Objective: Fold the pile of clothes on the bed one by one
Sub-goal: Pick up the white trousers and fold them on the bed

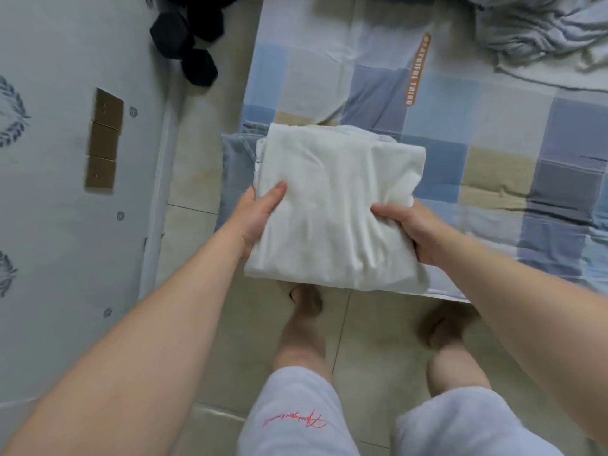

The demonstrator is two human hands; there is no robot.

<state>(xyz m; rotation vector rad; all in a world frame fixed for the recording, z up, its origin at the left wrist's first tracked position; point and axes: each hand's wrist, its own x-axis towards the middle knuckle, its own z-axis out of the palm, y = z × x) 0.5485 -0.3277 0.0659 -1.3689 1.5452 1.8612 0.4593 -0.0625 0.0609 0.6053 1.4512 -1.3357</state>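
Folded white garment [332,205] held at both side edges. Left hand [260,215]: thumb on top, fingers underneath, out of sight. Right hand [414,228]: same, thumb bunching the cloth a bit. Both grips closed on the fabric, nothing hanging loose.

Bundle is over the near edge of the bed [493,126]. Far end is above a folded blue-grey piece [235,166] at the bed corner; can't tell if they touch. Near end overhangs the floor.

My read: fold is done, this is the set-down onto the stack. To do it well:
- keep it level, land the far edge first
- line the edges up with the blue-grey piece
- slide fingers out sideways so the layers don't drag open
- flatten the wrinkles by the right thumb

Unfolded pile [543,34] lies well apart, far right of the bed. Black dumbbells [187,44] on the floor, left.
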